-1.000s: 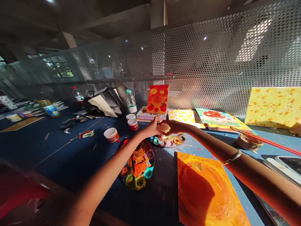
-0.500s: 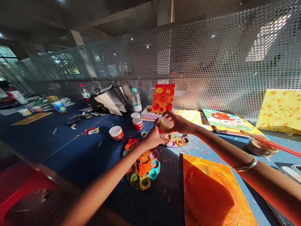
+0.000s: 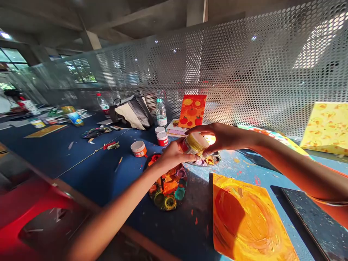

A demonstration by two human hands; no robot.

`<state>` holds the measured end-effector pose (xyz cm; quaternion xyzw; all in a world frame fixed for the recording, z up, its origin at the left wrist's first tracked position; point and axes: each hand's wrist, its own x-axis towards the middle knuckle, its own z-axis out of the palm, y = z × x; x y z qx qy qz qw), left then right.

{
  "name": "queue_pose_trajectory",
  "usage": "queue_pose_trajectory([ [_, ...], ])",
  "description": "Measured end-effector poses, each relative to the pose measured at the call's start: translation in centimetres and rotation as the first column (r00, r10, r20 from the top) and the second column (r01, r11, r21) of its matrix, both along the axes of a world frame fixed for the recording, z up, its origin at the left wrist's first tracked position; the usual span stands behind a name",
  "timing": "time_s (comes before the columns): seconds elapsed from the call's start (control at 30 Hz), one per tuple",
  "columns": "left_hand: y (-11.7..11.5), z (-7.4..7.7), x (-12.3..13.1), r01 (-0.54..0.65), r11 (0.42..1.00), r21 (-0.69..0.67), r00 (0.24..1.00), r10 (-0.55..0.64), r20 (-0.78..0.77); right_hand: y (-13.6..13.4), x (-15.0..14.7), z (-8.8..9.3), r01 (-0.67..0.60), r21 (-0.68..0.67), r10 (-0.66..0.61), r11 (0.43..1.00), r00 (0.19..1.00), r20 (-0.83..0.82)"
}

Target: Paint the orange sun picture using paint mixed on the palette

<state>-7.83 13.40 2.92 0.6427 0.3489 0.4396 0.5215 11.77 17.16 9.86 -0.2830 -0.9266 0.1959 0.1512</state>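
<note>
A small paint jar (image 3: 192, 145) with a yellowish lid or rim is held tilted between both hands, above the palettes. My left hand (image 3: 176, 153) is wrapped around its lower side. My right hand (image 3: 223, 136) grips the yellowish end with thumb and fingers. Below the left wrist lies a round palette (image 3: 170, 203) full of orange, red, green and teal paint. Behind the hands, a second palette (image 3: 217, 159) is partly covered. An orange-yellow canvas (image 3: 244, 217) with brushed swirls rests nearer to me, half in shadow.
White-topped paint jars (image 3: 138, 149) stand left of the hands, before a water bottle (image 3: 161, 115) and a black bag (image 3: 136, 112). A red painting (image 3: 192, 110) leans on the perforated metal screen (image 3: 231, 72). A red stool (image 3: 32, 217) sits lower left; a dark board (image 3: 315, 217) lies right.
Both hands still hold the jar, which now appears larger and slightly lower. My right forearm has moved across the right side, covering the brushes. The view has shifted slightly, and more sunlight falls on the canvas.
</note>
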Motion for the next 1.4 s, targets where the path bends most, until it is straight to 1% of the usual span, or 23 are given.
queue_pose_trajectory([
  [0.13,-0.8,0.6,-0.1,0.001,1.0,-0.012,1.0,0.0,0.022,-0.9,0.0,0.4,0.007,0.017,-0.006,1.0,1.0,-0.028],
  [0.23,-1.4,1.0,-0.1,0.032,0.998,-0.063,0.999,-0.03,0.032,-1.4,0.2,0.7,0.0,-0.001,0.0,1.0,1.0,-0.031],
  [0.3,-1.8,1.2,0.0,0.041,0.997,-0.069,0.999,-0.039,0.036,-1.6,0.2,0.8,-0.012,-0.012,0.011,1.0,1.0,-0.022],
  [0.37,-2.2,1.3,0.2,0.019,0.999,-0.038,0.999,-0.018,0.026,-1.7,0.3,0.8,-0.014,-0.022,0.014,1.0,1.0,-0.019],
  [0.47,-2.5,1.3,0.3,-0.041,0.999,0.021,0.999,0.041,-0.03,-1.9,0.3,0.5,-0.032,-0.048,0.03,0.998,0.999,-0.043],
  [0.57,-2.7,1.3,0.5,-0.068,0.99,0.121,0.995,0.076,-0.065,-2.0,0.3,0.1,-0.062,-0.042,0.058,0.997,0.995,-0.087],
  [0.63,-2.9,1.4,0.8,-0.121,0.969,0.217,0.985,0.144,-0.092,-2.2,0.3,-0.1,-0.056,-0.044,0.05,0.997,0.991,-0.127],
  [0.67,-3.1,1.4,1.0,-0.172,0.948,0.266,0.969,0.212,-0.13,-2.3,0.2,-0.2,-0.035,-0.047,0.027,0.998,0.988,-0.151],
  [0.7,-3.3,1.5,1.2,-0.23,0.92,0.317,0.936,0.299,-0.187,-2.3,0.2,-0.3,-0.005,-0.048,-0.004,0.999,0.985,-0.174],
  [0.77,-3.6,1.7,1.6,-0.337,0.839,0.427,0.823,0.482,-0.299,-2.5,0.2,-0.4,0.063,-0.04,-0.07,0.997,0.977,-0.204],
  [0.8,-3.7,1.8,1.8,-0.368,0.801,0.472,0.768,0.549,-0.331,-2.5,0.2,-0.5,0.099,-0.026,-0.102,0.995,0.974,-0.201],
  [0.83,-3.8,1.8,1.9,-0.38,0.781,0.496,0.737,0.58,-0.347,-2.5,0.2,-0.5,0.131,-0.013,-0.131,0.991,0.973,-0.188],
  [0.87,-3.7,1.8,2.0,-0.374,0.788,0.49,0.744,0.57,-0.349,-2.6,0.3,-0.4,0.152,-0.009,-0.152,0.988,0.973,-0.171],
  [0.9,-3.5,1.7,2.0,-0.351,0.818,0.456,0.785,0.522,-0.333,-2.6,0.3,-0.4,0.16,-0.013,-0.16,0.987,0.975,-0.152],
  [0.93,-3.3,1.7,2.0,-0.309,0.864,0.398,0.846,0.441,-0.3,-2.7,0.3,-0.4,0.157,-0.023,-0.159,0.987,0.978,-0.132],
  [1.0,-2.9,1.5,1.9,-0.191,0.946,0.262,0.954,0.241,-0.177,-2.7,0.3,-0.4,0.144,-0.04,-0.148,0.989,0.984,-0.102],
  [1.03,-2.8,1.4,1.9,-0.135,0.97,0.202,0.982,0.158,-0.104,-2.7,0.3,-0.5,0.143,-0.036,-0.146,0.989,0.985,-0.094],
  [1.07,-2.7,1.3,1.9,-0.098,0.984,0.148,0.994,0.105,-0.039,-2.7,0.3,-0.5,0.151,-0.025,-0.152,0.988,0.984,-0.09],
  [1.1,-2.7,1.2,1.9,-0.081,0.992,0.096,0.997,0.081,0.009,-2.7,0.3,-0.6,0.161,-0.015,-0.162,0.987,0.983,-0.089],
  [1.17,-2.9,1.1,1.8,-0.087,0.996,-0.004,0.995,0.087,0.053,-2.5,0.4,-0.7,0.149,-0.035,-0.152,0.988,0.983,-0.105],
  [1.27,-3.3,1.2,1.4,-0.115,0.987,-0.109,0.992,0.12,0.039,-2.1,1.0,-0.6,0.005,-0.179,-0.034,0.984,0.986,-0.162],
  [1.33,-3.4,1.2,1.1,-0.106,0.987,-0.121,0.994,0.11,0.023,-1.9,1.4,-0.4,-0.099,-0.286,0.04,0.953,0.978,-0.206],
  [1.4,-3.4,1.4,0.9,-0.082,0.993,-0.089,0.996,0.085,0.027,-1.8,1.5,-0.2,-0.159,-0.357,0.082,0.921,0.972,-0.222],
])
